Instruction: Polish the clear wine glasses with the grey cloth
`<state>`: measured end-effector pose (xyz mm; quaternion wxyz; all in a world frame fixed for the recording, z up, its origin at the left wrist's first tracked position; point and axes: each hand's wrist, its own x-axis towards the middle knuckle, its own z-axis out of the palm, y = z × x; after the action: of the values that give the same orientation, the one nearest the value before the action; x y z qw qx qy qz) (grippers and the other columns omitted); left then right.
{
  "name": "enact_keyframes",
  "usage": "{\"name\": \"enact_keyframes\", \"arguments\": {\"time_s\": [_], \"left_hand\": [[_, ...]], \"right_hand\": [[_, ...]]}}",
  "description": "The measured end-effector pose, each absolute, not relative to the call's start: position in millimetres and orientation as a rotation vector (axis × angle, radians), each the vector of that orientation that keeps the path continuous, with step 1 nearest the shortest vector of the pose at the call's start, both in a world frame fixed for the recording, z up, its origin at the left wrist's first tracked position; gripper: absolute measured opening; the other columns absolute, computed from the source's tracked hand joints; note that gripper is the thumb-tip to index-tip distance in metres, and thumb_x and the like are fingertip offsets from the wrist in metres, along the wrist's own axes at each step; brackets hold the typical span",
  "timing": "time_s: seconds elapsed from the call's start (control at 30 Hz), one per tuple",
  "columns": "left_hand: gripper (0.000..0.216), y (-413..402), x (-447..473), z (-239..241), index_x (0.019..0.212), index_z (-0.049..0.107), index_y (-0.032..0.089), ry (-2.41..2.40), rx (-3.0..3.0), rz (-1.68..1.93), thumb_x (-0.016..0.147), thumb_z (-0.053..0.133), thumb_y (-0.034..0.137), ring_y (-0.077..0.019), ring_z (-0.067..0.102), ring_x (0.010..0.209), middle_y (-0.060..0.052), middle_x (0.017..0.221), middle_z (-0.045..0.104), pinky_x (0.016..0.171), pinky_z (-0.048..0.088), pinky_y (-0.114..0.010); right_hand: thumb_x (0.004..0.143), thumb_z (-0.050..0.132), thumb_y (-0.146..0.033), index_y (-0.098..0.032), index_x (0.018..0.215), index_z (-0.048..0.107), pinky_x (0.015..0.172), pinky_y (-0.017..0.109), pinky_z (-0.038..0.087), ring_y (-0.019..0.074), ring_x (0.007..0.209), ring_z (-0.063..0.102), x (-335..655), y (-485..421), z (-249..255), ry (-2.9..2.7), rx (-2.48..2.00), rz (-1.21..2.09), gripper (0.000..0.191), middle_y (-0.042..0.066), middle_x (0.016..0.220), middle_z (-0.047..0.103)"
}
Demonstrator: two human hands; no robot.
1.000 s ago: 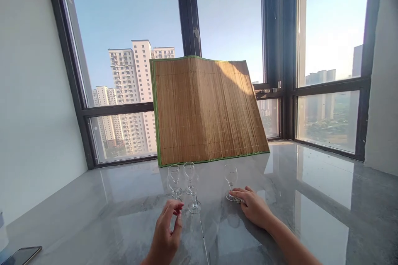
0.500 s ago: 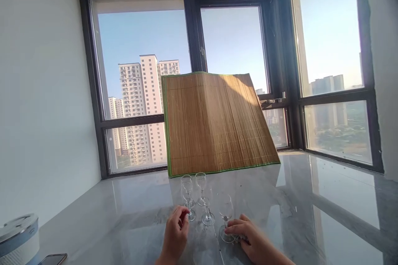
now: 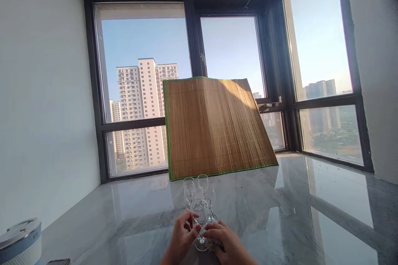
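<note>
Several small clear stemmed wine glasses stand in a cluster on the grey marbled surface. The nearest wine glass [image 3: 201,245] is upright between my hands. My left hand [image 3: 183,234] has its thumb and fingers curled at the left side of this glass, touching its bowl and stem. From the right, my right hand [image 3: 226,242] closes its fingers at the stem, low near the foot. Something small and shiny shows under the right palm; I cannot make it out. Behind stand a back left wine glass [image 3: 189,184], a back right wine glass [image 3: 203,181] and another wine glass [image 3: 211,216], partly hidden.
A bamboo mat [image 3: 217,128] with green edging leans against the windows behind the glasses. At the lower left are a lidded blue and white cup [image 3: 23,240] and a phone [image 3: 59,262], cut off by the frame. The glossy surface [image 3: 280,219] reflects the windows.
The nearest glass has moved left with my right hand, closer to the other glasses. My left hand has shifted slightly right and now meets that glass. The view has tilted slightly.
</note>
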<state>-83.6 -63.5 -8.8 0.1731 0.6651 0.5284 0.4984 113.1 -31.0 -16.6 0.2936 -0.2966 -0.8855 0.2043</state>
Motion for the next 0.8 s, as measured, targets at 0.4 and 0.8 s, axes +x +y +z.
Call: {"name": "enact_keyframes", "arguments": {"time_s": [0.4,0.8], "left_hand": [[0.025,-51.0,-84.3,-23.9,0.085,0.072,0.018,1.63,1.878,1.306,0.073,0.071,0.041,-0.0148,0.056,0.065,-0.003,0.075,0.067,0.062,0.045,-0.024],[0.014,-51.1,-88.2,-18.1,0.073,0.064,0.017,1.654,1.977,1.294,0.078,0.063,0.03,-0.0137,0.054,0.064,-0.001,0.07,0.063,0.062,0.042,-0.024]], "right_hand": [[0.082,0.045,-0.013,-0.023,0.125,0.066,0.093,0.038,0.044,0.0289,0.118,0.054,99.6,-28.1,-18.5,-2.321,-1.251,0.131,0.049,0.007,0.127,0.066],[0.088,0.05,-0.021,-0.022,0.128,0.058,0.092,0.037,0.04,0.0279,0.116,0.053,105.2,-37.7,-10.3,-2.284,-1.28,0.138,0.041,0.009,0.126,0.064]]}}
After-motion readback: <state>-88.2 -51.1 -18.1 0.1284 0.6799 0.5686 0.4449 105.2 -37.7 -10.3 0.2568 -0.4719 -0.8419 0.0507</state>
